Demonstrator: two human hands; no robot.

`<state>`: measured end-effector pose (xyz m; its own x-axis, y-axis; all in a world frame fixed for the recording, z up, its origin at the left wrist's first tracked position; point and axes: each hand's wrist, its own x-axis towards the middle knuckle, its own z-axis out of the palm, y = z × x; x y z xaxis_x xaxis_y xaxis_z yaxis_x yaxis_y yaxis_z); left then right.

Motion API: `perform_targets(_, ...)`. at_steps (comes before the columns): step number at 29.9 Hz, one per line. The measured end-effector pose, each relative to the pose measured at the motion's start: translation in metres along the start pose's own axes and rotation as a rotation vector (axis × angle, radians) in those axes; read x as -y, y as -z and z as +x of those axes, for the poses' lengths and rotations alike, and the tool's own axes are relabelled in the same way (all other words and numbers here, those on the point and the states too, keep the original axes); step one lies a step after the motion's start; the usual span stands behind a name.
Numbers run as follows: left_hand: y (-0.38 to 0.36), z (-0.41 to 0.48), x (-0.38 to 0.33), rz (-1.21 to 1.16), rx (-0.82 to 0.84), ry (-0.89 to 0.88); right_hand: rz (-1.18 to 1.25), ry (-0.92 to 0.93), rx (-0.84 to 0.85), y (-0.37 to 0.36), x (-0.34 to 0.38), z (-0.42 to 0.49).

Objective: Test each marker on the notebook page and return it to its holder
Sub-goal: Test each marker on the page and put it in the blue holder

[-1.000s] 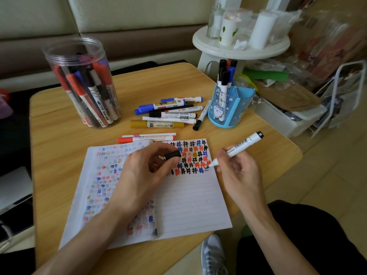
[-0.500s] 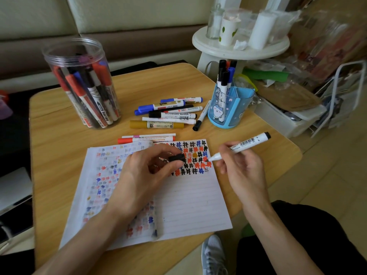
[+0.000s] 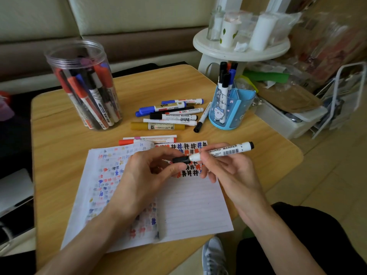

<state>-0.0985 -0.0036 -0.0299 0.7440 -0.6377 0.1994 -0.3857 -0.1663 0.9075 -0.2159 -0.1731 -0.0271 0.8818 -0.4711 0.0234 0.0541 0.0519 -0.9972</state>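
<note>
Black cap (image 3: 179, 160) is pinched between thumb and finger of the left hand (image 3: 147, 175), in the middle of the frame, right at the writing end of the marker (image 3: 224, 151). The right hand (image 3: 228, 171) is wrapped around the marker's white body, just above the page (image 3: 190, 205).

I think the cap is going on. If the two ends do not line up, the tip could rub ink on a finger, or the cap could pop out and roll off the bench (image 3: 59, 135). If it is not pushed on all the way, the marker may dry out. It could also go to the wrong home. That could be the blue holder (image 3: 230, 114) at upper right or the jar (image 3: 85, 86) at upper left, and I cannot tell which is its own.

The tip is hidden, so I cannot tell if the cap is fully on. Both hands cover some marks on the page.
</note>
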Motion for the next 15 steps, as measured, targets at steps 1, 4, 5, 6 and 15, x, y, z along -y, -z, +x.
perform_targets(1,0.0,0.0,0.0,0.003,0.004,-0.014,-0.025,0.003,0.015,0.0,-0.001,0.0)
perform_targets(4,0.001,-0.001,-0.002,0.005,0.013,-0.055,-0.073,0.008,0.001,0.0,-0.003,0.0)
perform_targets(5,0.001,-0.001,-0.003,-0.007,0.014,-0.058,-0.083,0.02,-0.006,0.0,-0.003,0.0)
perform_targets(6,0.001,0.0,-0.004,-0.025,0.013,-0.053,-0.085,0.043,-0.008,-0.001,-0.004,0.0)
perform_targets(15,0.0,0.001,-0.015,-0.063,0.01,-0.035,-0.03,0.129,-0.019,-0.007,-0.007,-0.003)
